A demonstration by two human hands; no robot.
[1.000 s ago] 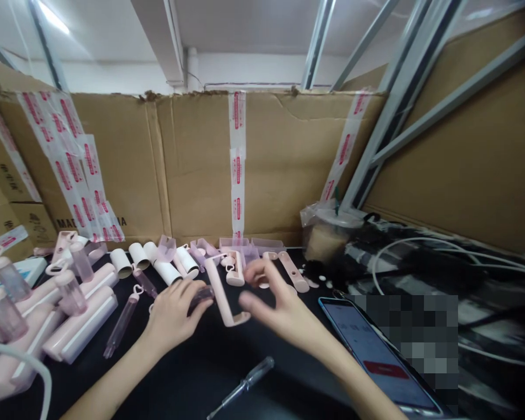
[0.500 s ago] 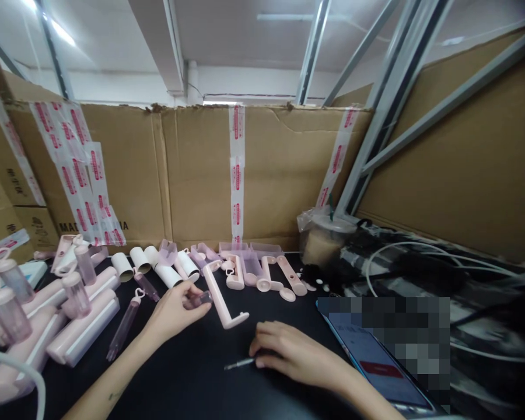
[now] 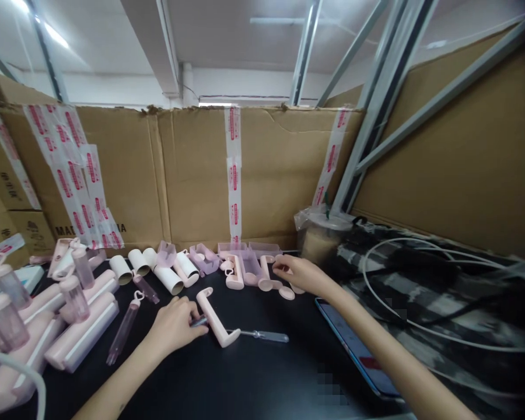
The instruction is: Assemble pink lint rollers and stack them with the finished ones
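My left hand [image 3: 177, 328] is closed, with a small translucent greyish piece [image 3: 198, 321] pinched between thumb and fingers. Just right of its fingertips is a pink C-shaped holder frame [image 3: 216, 321], lying on the black table. A screwdriver [image 3: 271, 336] with a clear handle rests on the table, its shaft running to the frame's near end. My right hand [image 3: 301, 273] reaches to the back row, fingers bent together over a long pink part [image 3: 298, 289]. Whatever its fingertips touch is hidden. Beside it lie another pink frame [image 3: 266, 274] and an oval pink cap [image 3: 286, 293].
Pink rollers [image 3: 87, 335] and translucent tubes crowd the left. White cylinders [image 3: 168, 279] and lilac trays [image 3: 205, 258] line the cardboard wall [image 3: 196, 175]. A phone [image 3: 354, 350] lies under my right forearm. A drink cup [image 3: 321, 239] and white cable [image 3: 367, 256] are at right.
My right hand has let go of the screwdriver and moved away to the pink parts at the back. My left hand and the pink frame have come slightly nearer to me.
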